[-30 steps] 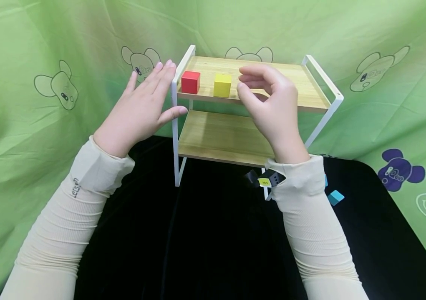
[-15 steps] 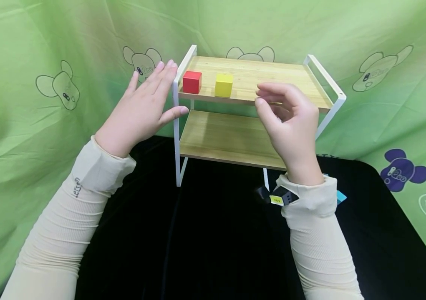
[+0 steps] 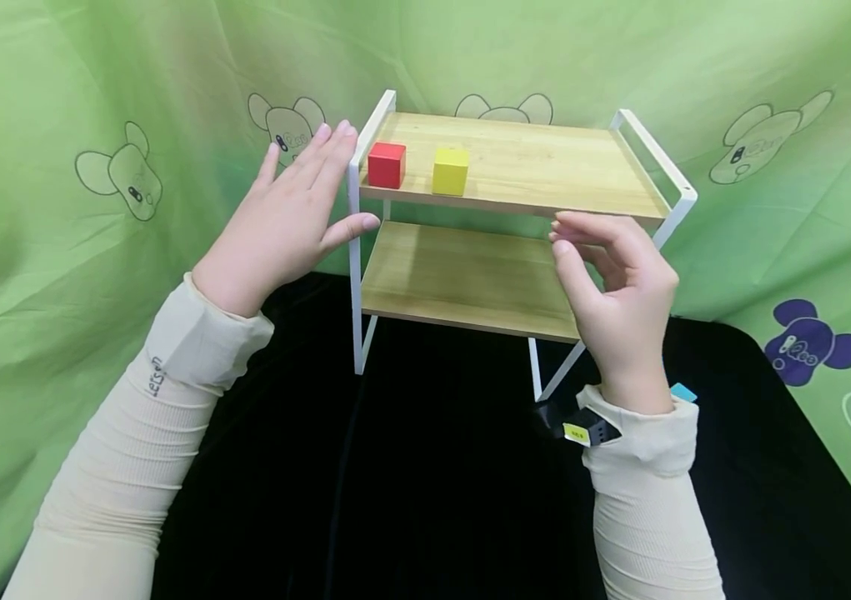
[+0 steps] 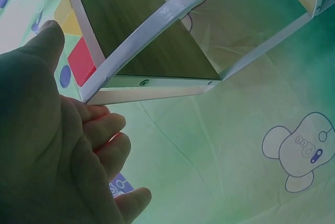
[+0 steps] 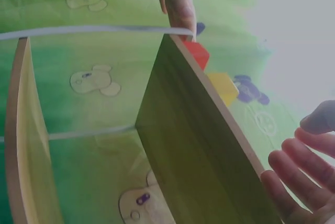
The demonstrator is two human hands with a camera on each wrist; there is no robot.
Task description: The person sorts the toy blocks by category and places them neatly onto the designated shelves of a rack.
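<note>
Two-tier rack point(image 3: 515, 158) — thin white metal frame, two flat boards of pale grained wood — stands on a black cloth-covered table point(image 3: 433, 467), toward its far side, long axis running left to right, open front facing the person. Top board carries two small smooth wooden cubes near its left end: red cube point(image 3: 386, 164) leftmost, yellow cube point(image 3: 450, 171) just right of it, a gap between them. Left hand point(image 3: 282, 225) flat against the left end frame of the rack, fingers point(image 3: 327, 150) straight and close together, thumb spread toward the front post; it grips nothing. Right hand point(image 3: 620, 292) hovers before the right front corner of the rack, at the level between the boards, fingers loosely curled with thumb near the fingertips — empty, touching nothing. Both arms in ribbed cream sleeves. A small light-blue block point(image 3: 683, 392) lies on the table just behind the right wrist. Wrinkled green fabric backdrop point(image 3: 95, 100) with cartoon animal prints encloses the scene.
</note>
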